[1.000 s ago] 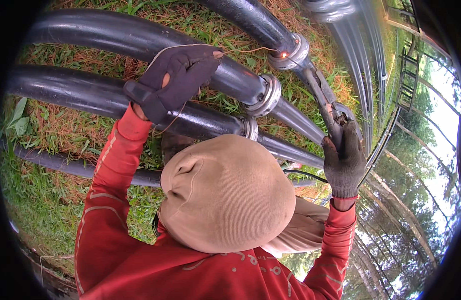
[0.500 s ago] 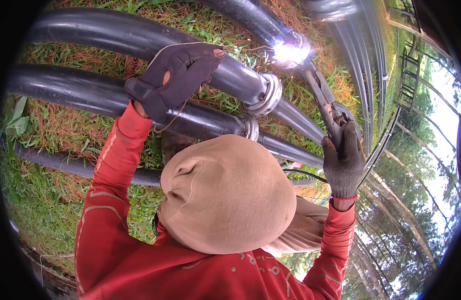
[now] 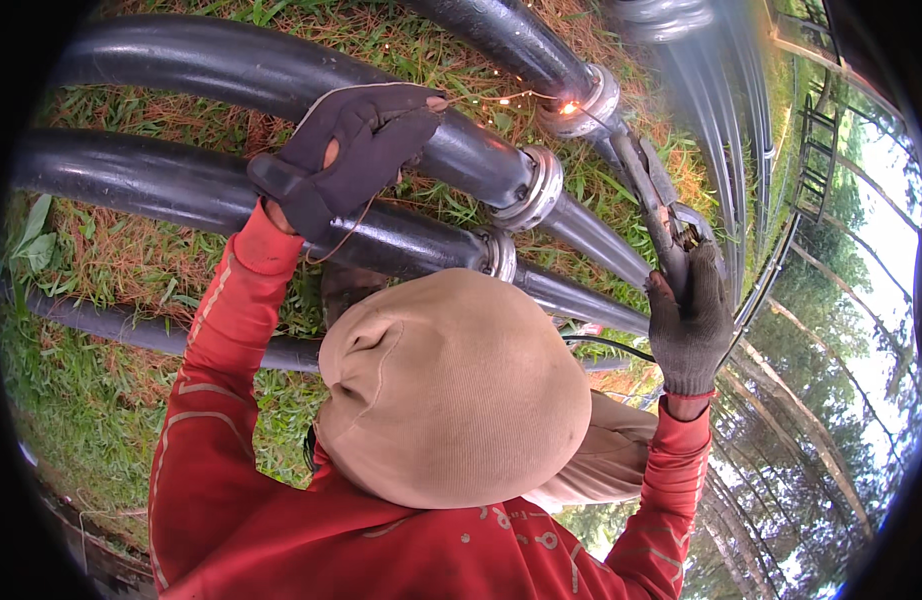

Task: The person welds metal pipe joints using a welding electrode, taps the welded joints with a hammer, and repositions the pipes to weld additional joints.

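Observation:
My left hand [image 3: 353, 155], in a dark glove, is closed round a thin copper-coloured wire [image 3: 496, 98]. That wire's far end reaches a pipe flange [image 3: 584, 103], where a small orange glow and a few sparks show at the joint with a black pipe [image 3: 511, 45]. My right hand [image 3: 693, 325], in a grey knit glove, grips a dark welding electrode holder [image 3: 653, 200]. The holder points up and left, its thin tip near the flange. Below my left hand, the wire's other end hangs in a loose curve.
Black pipes [image 3: 211, 65] lie side by side over grass [image 3: 91, 440] and dry needles. Two more flanges [image 3: 531, 190] sit nearer. A large rounded beige cloth shape [image 3: 461, 390] fills the middle. A black cable [image 3: 611, 345] runs towards my right hand. Trees [image 3: 811, 400] stand at right.
The bright white arc at the flange has gone out, leaving an orange glow and sparks. The electrode holder and my right hand have shifted slightly; my left hand has barely moved.

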`<state>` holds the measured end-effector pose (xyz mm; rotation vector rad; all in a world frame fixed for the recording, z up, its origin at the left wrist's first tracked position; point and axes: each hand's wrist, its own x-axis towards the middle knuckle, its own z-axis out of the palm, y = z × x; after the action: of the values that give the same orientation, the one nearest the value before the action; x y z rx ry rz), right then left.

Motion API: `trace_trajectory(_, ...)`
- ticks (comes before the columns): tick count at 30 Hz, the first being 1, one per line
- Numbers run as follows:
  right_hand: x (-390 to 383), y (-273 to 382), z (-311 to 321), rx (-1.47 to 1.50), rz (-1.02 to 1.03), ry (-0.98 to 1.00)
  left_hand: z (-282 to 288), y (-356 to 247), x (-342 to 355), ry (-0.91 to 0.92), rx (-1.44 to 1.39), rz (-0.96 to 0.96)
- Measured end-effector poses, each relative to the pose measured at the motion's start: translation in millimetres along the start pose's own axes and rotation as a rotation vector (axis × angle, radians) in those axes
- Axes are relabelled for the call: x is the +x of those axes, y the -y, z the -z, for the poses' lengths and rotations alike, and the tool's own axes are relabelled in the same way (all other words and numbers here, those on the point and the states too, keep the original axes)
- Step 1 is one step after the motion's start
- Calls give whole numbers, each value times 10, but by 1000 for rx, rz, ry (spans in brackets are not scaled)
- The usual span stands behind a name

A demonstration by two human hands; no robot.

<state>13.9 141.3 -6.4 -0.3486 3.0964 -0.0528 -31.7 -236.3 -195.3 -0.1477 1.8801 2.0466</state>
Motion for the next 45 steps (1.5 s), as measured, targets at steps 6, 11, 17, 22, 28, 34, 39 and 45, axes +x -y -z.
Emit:
trace_trajectory(6,5,17,18,-4,-48,54,-6,9,3,3,-65,18)
trace_trajectory(11,-6,-17,-16,-9,-15,28,25,16,0,7,-59,27)
trace_trajectory(17,-33,-30,-17,22,-61,22,24,24,13,35,-77,63)
trace_trajectory(22,-9,-13,-15,38,-56,27,19,49,12,8,-79,30)
trace_trajectory(28,-18,-38,-26,61,-70,30,37,65,28,21,-50,10)
trace_trajectory(34,19,-17,-24,35,-34,34,48,96,33,26,-62,10)
trace_trajectory(39,58,9,-19,43,-41,65,48,36,19,19,-88,59)
trace_trajectory(45,56,16,-44,61,-54,60,57,-8,6,41,-108,95)
